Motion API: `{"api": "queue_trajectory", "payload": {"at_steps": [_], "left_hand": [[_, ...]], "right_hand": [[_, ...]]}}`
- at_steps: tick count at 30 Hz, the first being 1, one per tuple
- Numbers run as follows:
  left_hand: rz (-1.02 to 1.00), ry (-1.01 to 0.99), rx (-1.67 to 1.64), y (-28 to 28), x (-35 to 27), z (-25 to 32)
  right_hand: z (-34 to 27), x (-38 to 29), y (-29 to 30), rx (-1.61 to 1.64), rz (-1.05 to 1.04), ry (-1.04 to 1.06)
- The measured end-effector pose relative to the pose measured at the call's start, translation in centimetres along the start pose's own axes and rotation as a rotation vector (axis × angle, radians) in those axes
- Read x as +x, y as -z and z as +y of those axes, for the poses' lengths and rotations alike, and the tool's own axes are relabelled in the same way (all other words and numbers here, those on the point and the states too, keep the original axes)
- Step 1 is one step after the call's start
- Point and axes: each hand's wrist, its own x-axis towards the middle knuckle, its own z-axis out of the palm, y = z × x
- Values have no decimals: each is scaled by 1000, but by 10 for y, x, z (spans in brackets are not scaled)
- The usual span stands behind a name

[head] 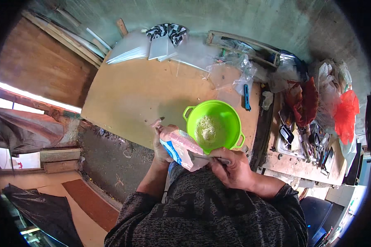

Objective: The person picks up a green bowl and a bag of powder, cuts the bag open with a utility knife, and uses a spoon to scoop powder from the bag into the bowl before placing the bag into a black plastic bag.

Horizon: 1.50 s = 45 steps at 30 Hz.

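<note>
A pink, white and blue printed packet (184, 149) is held tilted close to my chest. My left hand (161, 149) grips its left side from below. At the packet's right end, the curled fingers of my right hand (233, 168) pinch its edge; a thin greyish piece shows between thumb and fingers, too small to name. Just beyond the packet stands a bright green plastic bowl (228, 123) with two loop handles. Whitish powder (206, 129) lies heaped on the left part of its bottom.
The bowl stands on a wooden tabletop (126, 102). A blue utility knife (246, 97) lies to its right. Clear plastic bags (241, 71) and stacked white sheets (130, 54) line the back. A side table (275, 159) at right carries a tray of tools (292, 151) and a red bag (346, 111).
</note>
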Motion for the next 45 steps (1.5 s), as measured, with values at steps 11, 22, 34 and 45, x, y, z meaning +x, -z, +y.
{"api": "queue_trajectory", "payload": {"at_steps": [11,22,34,45], "left_hand": [[48,-11,-199,-2,0,-1],[-16,-5,-251,15,6,-6],[-45,-37,-124,1,7,-8],[-2,-5,-138,-3,4,-9]], "right_hand": [[-5,3,12,621,198,-559],[5,2,23,728,318,-655],[15,-2,-7,-29,202,-177],[18,1,-6,304,147,-356]]}}
